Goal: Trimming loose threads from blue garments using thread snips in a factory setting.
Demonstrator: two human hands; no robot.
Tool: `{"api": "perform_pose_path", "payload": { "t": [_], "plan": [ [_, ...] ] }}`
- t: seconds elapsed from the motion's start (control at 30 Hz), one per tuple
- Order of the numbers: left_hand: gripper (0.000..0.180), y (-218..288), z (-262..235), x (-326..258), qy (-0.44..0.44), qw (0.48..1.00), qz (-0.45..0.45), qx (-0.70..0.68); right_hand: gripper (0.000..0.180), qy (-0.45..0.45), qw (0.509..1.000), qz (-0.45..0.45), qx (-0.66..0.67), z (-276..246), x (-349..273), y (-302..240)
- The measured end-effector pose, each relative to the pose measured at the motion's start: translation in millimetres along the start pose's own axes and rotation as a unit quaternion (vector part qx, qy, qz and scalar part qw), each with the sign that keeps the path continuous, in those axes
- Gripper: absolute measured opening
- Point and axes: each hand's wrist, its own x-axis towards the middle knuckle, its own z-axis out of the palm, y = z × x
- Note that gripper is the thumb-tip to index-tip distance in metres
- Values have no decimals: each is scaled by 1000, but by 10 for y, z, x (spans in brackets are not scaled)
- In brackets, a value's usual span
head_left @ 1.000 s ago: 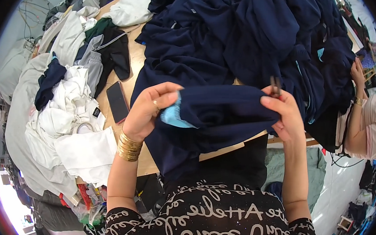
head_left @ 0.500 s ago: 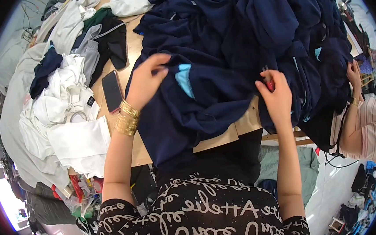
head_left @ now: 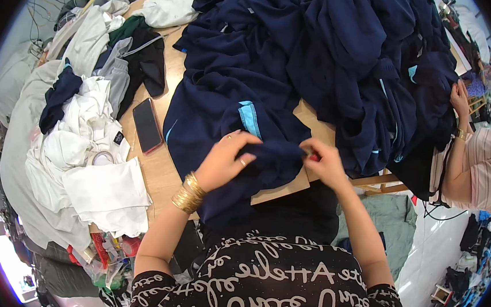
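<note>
A navy garment (head_left: 207, 107) with a light-blue patch (head_left: 248, 118) is spread over the near part of the table, its front edge hanging toward me. Over its lower middle hovers my left hand (head_left: 229, 160), palm down, thumb and fingers apart, gold bangles at the wrist. Its fingertips are by a raised fold of the navy cloth; whether they touch it is hard to tell. My right hand (head_left: 326, 161) is at the garment's right edge, closed around small red-handled snips (head_left: 314, 157), whose blades are blurred.
A large heap of navy garments (head_left: 340, 42) covers the back and right. White clothes (head_left: 103, 182) lie at left beside a phone (head_left: 148, 125). At far right, another person's hand (head_left: 459, 99) touches navy cloth. Bare wooden tabletop (head_left: 318, 127) shows between garments.
Both hands have come nearer to me, and the right also moved left with the snips. The navy garment's right part has drawn in and its light-blue patch has shifted slightly nearer.
</note>
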Motion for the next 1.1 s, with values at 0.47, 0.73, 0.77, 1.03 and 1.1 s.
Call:
{"api": "perform_pose_path", "payload": {
  "t": [0.47,0.73,0.77,1.03,1.1],
  "plan": [
    [16,728,-1013,332,0,995,-31,-92,9,-38,979,41,194,-954,258,-1135],
    [25,772,-1134,283,18,967,-68,-246,9,-64,899,98,422,-980,160,-1212],
    [24,790,-1136,280,20,953,-69,-293,9,-63,899,98,423,-972,147,-1222],
    [21,847,-1160,279,3,934,-66,-352,8,-60,876,111,465,-975,116,-1273],
    [20,839,-1148,301,-1,931,-67,-360,8,-58,874,116,468,-981,121,-1247]
  ]
}}
